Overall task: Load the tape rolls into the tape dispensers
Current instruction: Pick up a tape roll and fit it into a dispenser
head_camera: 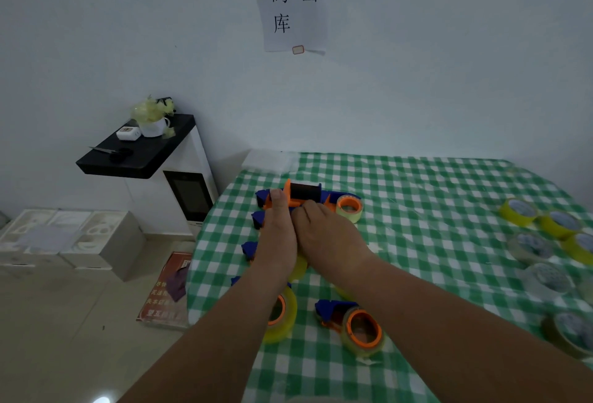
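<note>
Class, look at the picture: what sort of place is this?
Probably a small stockroom or packing room: a wall notice, a table with tape rolls and dispensers, boxes on the floor.

Head view looks forward and down, close over the checked table (417,210).

Left hand (278,235) and right hand (327,235) hide dispensers beneath; fingertips unseen; wall notice (293,1) cut off at top; far-right tape rolls (545,242) blurred.

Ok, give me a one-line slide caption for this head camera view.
Both hands, left hand and right hand, work on an orange-and-blue tape dispenser on the green checked tablecloth, spare tape rolls waiting at right.
</note>
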